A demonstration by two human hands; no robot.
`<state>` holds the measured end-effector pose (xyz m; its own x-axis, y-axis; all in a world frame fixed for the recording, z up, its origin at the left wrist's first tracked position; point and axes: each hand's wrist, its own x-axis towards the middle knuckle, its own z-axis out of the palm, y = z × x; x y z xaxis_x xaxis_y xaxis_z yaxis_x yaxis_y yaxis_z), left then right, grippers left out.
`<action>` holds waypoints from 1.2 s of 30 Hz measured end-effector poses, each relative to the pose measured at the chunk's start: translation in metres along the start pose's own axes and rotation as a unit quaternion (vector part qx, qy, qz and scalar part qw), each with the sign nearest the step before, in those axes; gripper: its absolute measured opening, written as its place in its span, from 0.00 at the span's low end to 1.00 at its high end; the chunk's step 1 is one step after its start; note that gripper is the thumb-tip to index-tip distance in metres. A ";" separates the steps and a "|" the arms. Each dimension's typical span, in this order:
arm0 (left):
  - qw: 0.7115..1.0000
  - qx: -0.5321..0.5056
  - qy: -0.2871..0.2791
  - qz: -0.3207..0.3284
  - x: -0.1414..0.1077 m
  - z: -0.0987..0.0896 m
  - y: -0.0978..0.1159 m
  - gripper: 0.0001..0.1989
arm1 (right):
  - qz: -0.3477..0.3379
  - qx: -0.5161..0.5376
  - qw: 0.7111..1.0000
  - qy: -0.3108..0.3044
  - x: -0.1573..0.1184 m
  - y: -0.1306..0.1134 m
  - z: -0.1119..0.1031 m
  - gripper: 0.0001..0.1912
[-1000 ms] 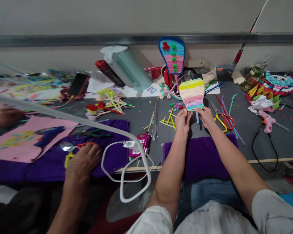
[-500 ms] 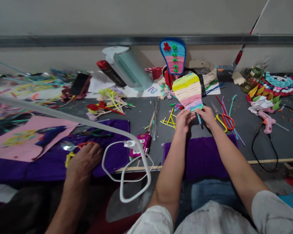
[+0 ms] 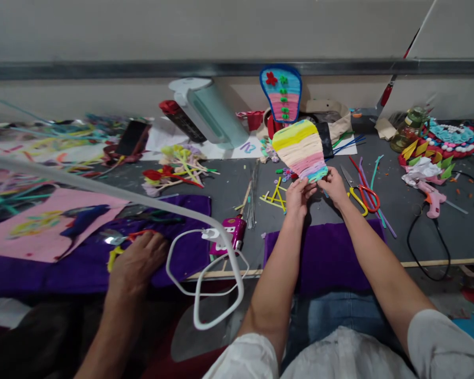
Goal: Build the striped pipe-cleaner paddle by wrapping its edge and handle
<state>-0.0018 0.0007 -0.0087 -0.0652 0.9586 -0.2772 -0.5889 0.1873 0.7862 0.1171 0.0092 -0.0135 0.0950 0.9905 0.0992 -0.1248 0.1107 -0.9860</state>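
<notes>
1. Striped panel [image 3: 301,147]: held up over the table [image 3: 398,210], its narrow end in my fingers. Left hand [image 3: 301,196] pinches the near edge; right hand [image 3: 334,184] grips the corner beside it.
2. Long axis slants: broad yellow end away from me and leftward, narrow blue-green end toward me. Flared outline, ribbed face, soft bands of yellow, cream, pink, lilac.
3. Behind: blue-edged panel [image 3: 284,97], upright, fuzzy-looking; my panel's far edge overlaps its foot in view, contact cannot be told.
4. Left: yellow sticks [image 3: 275,199] close to my left hand. Right: scissors [image 3: 354,187], red and yellow handles, near my right hand.
5. Bare grey surface runs from scissors to pink glue gun [image 3: 432,200].
6. Nearest me: purple cloth [image 3: 332,252] hanging over the table's front edge.
</notes>
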 end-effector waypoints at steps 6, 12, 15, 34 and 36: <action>1.000 0.006 0.010 -0.004 0.000 0.001 0.000 0.09 | -0.010 0.010 1.000 0.004 0.001 0.001 0.001 0.21; 1.000 0.012 0.012 0.008 0.002 -0.001 -0.002 0.10 | 0.004 0.018 1.000 -0.004 -0.001 0.000 0.001 0.22; 1.000 0.016 0.011 0.016 0.002 -0.001 -0.003 0.10 | 0.006 0.022 1.000 -0.006 -0.001 0.001 0.001 0.23; 0.996 0.055 0.014 0.062 -0.003 0.003 -0.004 0.12 | 0.010 0.027 1.000 0.004 -0.003 0.002 0.001 0.17; 0.995 0.066 0.007 0.073 -0.005 0.004 -0.006 0.12 | 0.021 0.032 0.999 0.021 -0.004 0.001 0.002 0.16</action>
<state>0.0057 -0.0040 -0.0098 -0.1528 0.9749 -0.1620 -0.4620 0.0744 0.8837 0.1146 0.0056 -0.0142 0.1294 0.9903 0.0509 -0.1928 0.0755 -0.9783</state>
